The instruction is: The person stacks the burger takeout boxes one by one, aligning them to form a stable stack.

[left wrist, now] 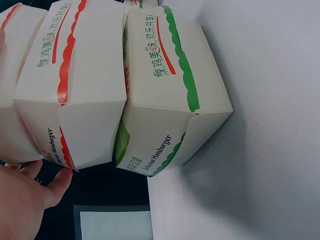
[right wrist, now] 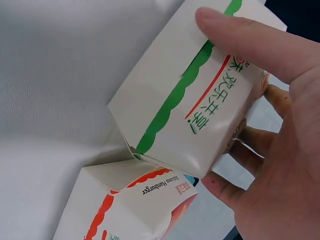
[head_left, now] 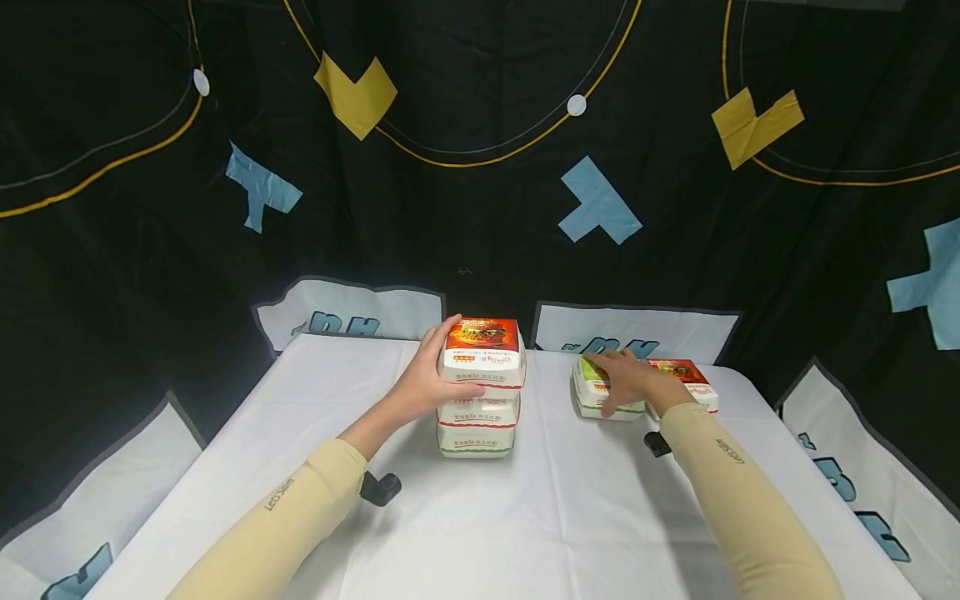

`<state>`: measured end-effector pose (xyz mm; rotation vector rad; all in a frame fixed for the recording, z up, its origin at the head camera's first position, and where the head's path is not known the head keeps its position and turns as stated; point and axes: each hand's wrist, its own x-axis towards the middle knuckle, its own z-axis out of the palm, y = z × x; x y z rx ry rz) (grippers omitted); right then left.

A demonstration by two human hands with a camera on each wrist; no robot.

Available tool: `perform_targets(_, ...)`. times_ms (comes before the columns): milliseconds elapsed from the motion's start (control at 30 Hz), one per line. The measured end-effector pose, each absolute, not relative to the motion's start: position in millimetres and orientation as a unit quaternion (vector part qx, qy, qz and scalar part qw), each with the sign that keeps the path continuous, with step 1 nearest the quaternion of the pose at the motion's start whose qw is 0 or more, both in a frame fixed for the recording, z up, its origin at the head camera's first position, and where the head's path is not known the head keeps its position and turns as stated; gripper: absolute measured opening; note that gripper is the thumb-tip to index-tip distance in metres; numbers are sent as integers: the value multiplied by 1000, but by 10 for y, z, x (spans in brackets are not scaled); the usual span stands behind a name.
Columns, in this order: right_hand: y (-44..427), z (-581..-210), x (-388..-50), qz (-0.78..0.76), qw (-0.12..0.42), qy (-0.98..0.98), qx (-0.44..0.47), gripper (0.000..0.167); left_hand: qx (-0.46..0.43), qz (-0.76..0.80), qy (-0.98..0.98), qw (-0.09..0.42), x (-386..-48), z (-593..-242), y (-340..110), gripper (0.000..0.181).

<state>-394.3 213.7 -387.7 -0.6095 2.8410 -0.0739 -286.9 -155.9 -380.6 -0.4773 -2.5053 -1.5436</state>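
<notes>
The left hand holds the top box of a stack, its thumb on the front and fingers round the left side. Beneath are the middle box and the bottom box, which rests on the counter. Well apart from these, the right hand grips the green box, thumb on its front, fingers curled over the top; the red box sits just beside it

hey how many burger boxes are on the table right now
5 visible. Three are stacked: a top box in the left hand, a middle box and a bottom box. The right hand grips a green-topped box, with a red-topped box beside it. More could be hidden.
</notes>
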Motion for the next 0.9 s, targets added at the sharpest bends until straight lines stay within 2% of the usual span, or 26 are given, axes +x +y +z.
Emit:
perform_targets(567, 2115, -3887, -3982, -10, 96, 972, -215, 102, -151, -516, -839, 84, -2904, -3771, -1582, 107)
perform_targets(900, 2119, -3919, -3891, -26, 116, 972, -204, 105, -149, -520, -837, 82, -2872, -3797, -1560, 108)
